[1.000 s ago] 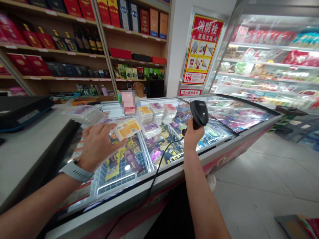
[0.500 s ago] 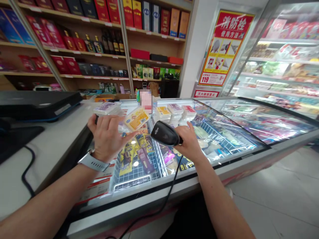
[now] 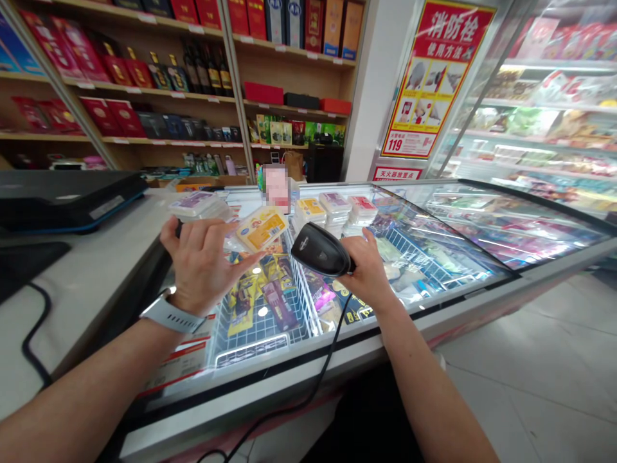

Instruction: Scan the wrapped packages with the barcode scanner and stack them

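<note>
My left hand (image 3: 200, 260), with a pale watch band at the wrist, grips a clear box with a yellow label (image 3: 261, 229) between thumb and fingers, tilted above the glass-topped freezer (image 3: 241, 392). Wrapped round the handle of a black barcode scanner (image 3: 322, 249) is my right hand (image 3: 365, 270); the scanner's head points left toward the box, a short gap away. Behind them stand stacks of similar boxes with yellow (image 3: 310, 209), purple (image 3: 335, 201) and red (image 3: 363, 206) labels. More boxes (image 3: 197, 204) lie at the counter's edge beyond my left hand.
A black device (image 3: 72, 196) rests on the light counter (image 3: 110, 257) at left. The scanner's cable (image 3: 308, 402) hangs over the freezer's front edge. Wire baskets with packets show under the glass. Shelves (image 3: 193, 93) of bottles and boxes stand behind, with a lit display cooler at right.
The view has shifted slightly, so the shelves and freezer sit a little higher and further left. Both hands keep their grips, with the box and scanner nearly unchanged relative to each other.
</note>
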{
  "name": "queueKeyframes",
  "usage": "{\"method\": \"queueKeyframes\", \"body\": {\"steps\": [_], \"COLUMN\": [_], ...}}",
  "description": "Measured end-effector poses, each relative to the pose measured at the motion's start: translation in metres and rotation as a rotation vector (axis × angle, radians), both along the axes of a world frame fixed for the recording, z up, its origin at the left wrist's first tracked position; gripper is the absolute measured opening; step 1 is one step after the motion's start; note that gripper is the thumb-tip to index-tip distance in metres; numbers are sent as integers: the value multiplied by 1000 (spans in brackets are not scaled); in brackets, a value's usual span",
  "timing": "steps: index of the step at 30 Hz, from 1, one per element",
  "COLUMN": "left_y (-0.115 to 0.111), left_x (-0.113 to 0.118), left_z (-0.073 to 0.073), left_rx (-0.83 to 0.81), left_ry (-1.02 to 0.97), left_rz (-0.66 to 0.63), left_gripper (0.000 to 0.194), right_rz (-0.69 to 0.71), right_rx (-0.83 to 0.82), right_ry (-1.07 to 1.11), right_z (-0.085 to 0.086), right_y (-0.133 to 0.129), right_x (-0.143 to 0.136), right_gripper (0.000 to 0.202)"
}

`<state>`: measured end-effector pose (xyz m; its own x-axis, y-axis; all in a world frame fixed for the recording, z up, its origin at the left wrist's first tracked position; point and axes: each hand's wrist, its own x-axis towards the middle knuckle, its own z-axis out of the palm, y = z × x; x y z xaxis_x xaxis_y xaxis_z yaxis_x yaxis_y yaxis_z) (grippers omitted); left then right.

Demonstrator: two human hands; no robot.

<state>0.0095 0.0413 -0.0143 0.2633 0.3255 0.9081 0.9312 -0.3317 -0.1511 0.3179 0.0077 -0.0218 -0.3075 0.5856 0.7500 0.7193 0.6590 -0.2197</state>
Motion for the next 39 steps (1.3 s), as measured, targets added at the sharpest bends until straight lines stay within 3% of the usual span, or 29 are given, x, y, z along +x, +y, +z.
{"method": "queueKeyframes", "body": {"steps": [24, 27, 31, 39], "left_y": [5, 12, 21, 25], "left_x": [-4, -13, -22, -24], "left_z": [-2, -3, -3, 3], "left_rx": [-33, -108, -267, -555], "left_ry": [-27, -102, -174, -223], "left_rz": [46, 117, 249, 427], "left_gripper": [68, 72, 65, 74], "right_rz": [-21, -33, -58, -180], "right_rx": [2, 23, 56, 135], "right_ry": [6, 34, 117, 488], "right_z": [-1, -1, -2, -9], "right_y": [1, 1, 1, 6], "right_x": [1, 2, 6, 24], "right_gripper": [17, 17, 17, 21]}}
